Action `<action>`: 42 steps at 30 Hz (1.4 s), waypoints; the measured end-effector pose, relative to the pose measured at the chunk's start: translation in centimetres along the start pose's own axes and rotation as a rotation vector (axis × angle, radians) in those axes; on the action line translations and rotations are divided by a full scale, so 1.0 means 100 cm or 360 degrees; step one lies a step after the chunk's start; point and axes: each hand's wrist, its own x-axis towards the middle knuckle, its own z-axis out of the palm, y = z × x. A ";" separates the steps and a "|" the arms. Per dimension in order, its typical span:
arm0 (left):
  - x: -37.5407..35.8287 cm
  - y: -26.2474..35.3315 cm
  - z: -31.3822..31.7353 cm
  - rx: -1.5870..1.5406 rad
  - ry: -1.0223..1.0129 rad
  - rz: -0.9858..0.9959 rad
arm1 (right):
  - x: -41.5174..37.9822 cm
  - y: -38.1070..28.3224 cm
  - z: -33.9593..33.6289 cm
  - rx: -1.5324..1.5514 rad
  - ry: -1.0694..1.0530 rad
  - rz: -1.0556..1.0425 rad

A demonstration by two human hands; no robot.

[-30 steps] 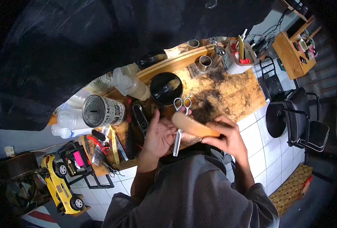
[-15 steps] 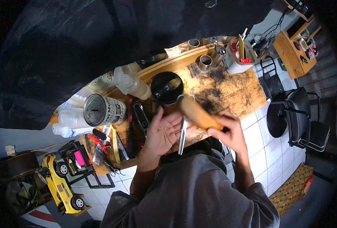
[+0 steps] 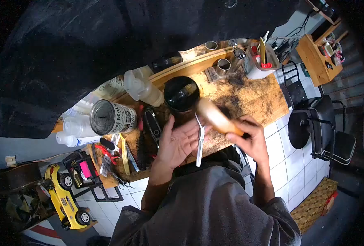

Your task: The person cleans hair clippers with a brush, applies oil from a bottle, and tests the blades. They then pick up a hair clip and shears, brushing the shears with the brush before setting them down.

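Note:
My left hand is palm up with its fingers stretched out. Lying across those fingers is a pair of silver scissors, its long end pointing down toward my body. In my right hand is a tan brush, smeared by motion, gripped at its lower right end. The brush's far end is just right of the scissors, above the table; contact cannot be made out. Beyond my left fingers stands a black bowl with a brush inside. Black hair clippers lie left of that hand.
Dark hair clippings cover the wooden table. A tin can and plastic bottles stand left, near combs. Metal cups and a tub of tools stand at the back right. A black chair is right.
The brush has shifted slightly right, and its far end is more blurred. The scissors have tilted and moved slightly right on my left fingers.

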 end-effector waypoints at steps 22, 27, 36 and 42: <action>0.001 0.016 0.000 -0.0088 0.0162 0.0111 | -0.007 -0.025 -0.031 -0.0004 -0.1182 -0.0112; -0.003 0.010 0.006 0.0103 0.0202 -0.0026 | 0.002 -0.017 -0.020 0.0061 -0.0343 -0.0086; -0.001 0.018 0.002 -0.0020 0.0069 -0.0004 | -0.006 -0.013 -0.014 0.0051 -0.0760 -0.0153; -0.001 0.024 0.009 0.0076 0.0138 0.0031 | -0.006 -0.013 -0.020 0.0238 -0.0729 -0.0214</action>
